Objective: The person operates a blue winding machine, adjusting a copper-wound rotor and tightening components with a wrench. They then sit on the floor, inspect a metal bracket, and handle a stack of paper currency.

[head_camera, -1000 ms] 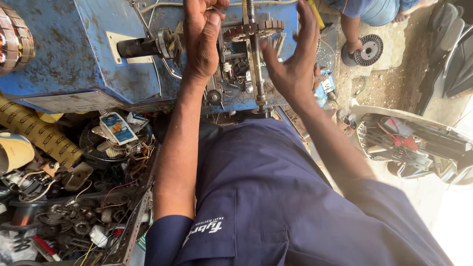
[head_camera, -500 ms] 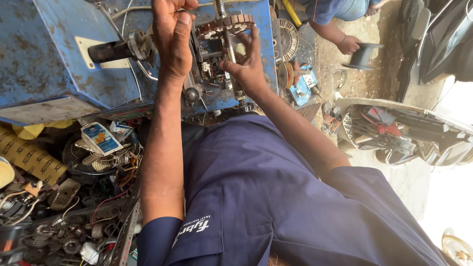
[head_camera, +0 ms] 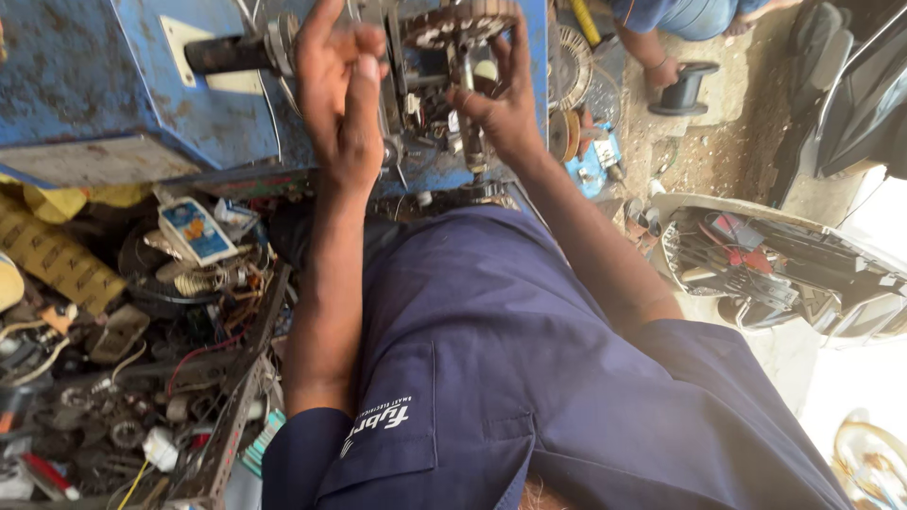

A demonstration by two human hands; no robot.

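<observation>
Gripping a round, slotted metal stator (head_camera: pixel 463 24), right hand (head_camera: pixel 501 99); left hand (head_camera: pixel 340 104) spread.

My view down onto a scuffed blue metal counter (head_camera: pixel 85 85), black shaft (head_camera: pixel 227 54) lying on it, slotted round motor core (head_camera: pixel 463 21) mounted at its edge, tangled parts below on the floor (head_camera: pixel 104 378).

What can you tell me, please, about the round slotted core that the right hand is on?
The core is a ring of grey and brown metal with slots around its rim, looking worn and dusty. It sits on a thin upright shaft in front of the blue machine, at the top edge of the view, partly cut off. The right hand has its fingers spread on its side; the left hand is beside it, apart.
</observation>
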